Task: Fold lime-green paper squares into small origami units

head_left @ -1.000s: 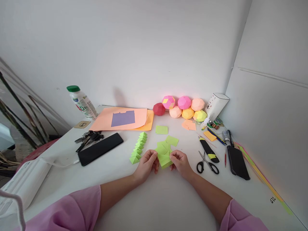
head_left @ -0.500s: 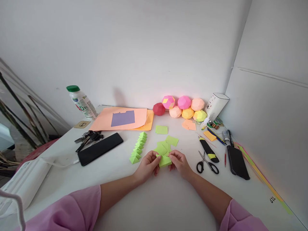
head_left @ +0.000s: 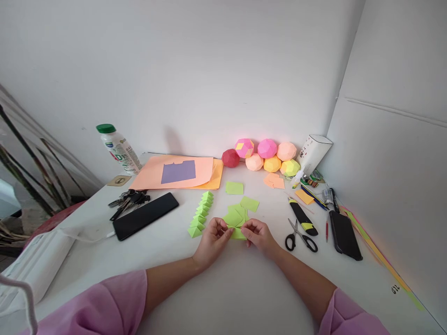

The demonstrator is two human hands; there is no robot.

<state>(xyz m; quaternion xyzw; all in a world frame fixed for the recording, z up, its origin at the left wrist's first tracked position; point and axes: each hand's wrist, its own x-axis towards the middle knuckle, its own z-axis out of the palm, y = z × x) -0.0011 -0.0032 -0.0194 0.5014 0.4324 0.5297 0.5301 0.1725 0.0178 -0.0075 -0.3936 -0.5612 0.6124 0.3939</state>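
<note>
Between my two hands is a small piece of green paper, partly folded. My left hand pinches its left side between thumb and fingers. At the right side, my right hand grips the same paper, its thumb on the upper edge. Just beyond my fingertips lie loose green paper pieces, overlapping one another. Another green rectangle rests farther back. Left of my left hand stands a row of folded green paper units, nested in a line.
Scissors and a box cutter lie to the right, near a black phone. Several faceted paper balls sit against the wall. Leftward are a black power bank, keys, a bottle and peach paper sheets.
The green paper has tilted flatter between my hands, so less of its front face shows. My right fingers have shifted slightly left along its edge.
</note>
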